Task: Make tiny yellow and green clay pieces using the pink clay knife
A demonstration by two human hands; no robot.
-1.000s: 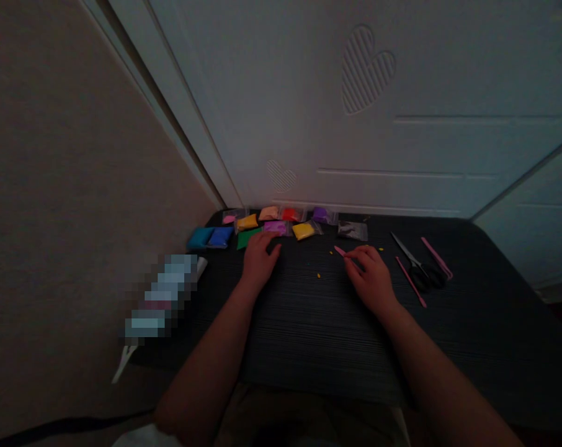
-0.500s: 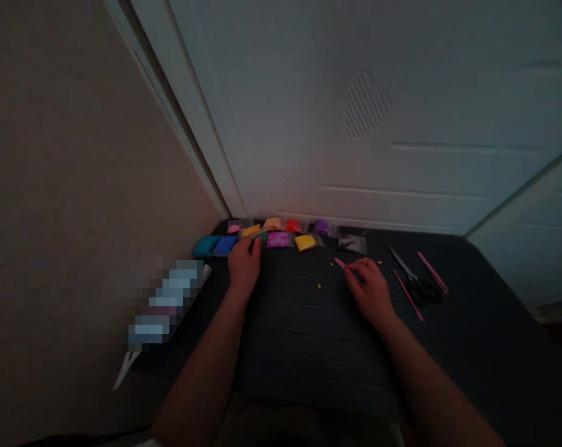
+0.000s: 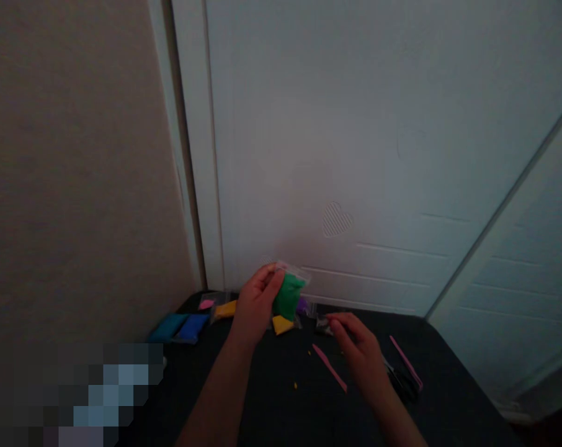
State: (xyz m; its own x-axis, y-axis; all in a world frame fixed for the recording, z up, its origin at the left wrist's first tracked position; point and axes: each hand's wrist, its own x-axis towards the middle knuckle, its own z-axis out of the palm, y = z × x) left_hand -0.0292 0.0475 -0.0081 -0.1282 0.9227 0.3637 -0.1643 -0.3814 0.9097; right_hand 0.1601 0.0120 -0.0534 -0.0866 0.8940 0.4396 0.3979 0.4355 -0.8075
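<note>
Green clear-plastic packet [image 3: 289, 298] first: the left hand [image 3: 253, 306] has it pinched by its upper left edge between thumb and fingers, raised above the dark tabletop [image 3: 281, 425], with the packet just right of the fingertips. The right hand [image 3: 359, 341] is bent inward, thumb and forefinger tips close together; whether anything sits between them I cannot tell. Its fingertips overlap the view of a clear packet with dark contents [image 3: 324, 325], contact unclear.

Between the hands, nearer the right, lies a slim pink knife-shaped tool [image 3: 330, 367], with a tiny yellow crumb [image 3: 295, 385] to its left. Right of the right hand are black-handled metal scissors [image 3: 404, 382], partly hidden by it, and a long thin pink tool [image 3: 405, 361].

Under the raised packet, right of the left hand, sits a yellow clear-plastic packet [image 3: 282, 325], with a purple clear-plastic packet [image 3: 302, 305] behind. Left of the left hand lie an orange-yellow packet [image 3: 225, 309], a pink one [image 3: 206, 304], a blue one [image 3: 191, 327] and a teal one [image 3: 168, 328].
</note>
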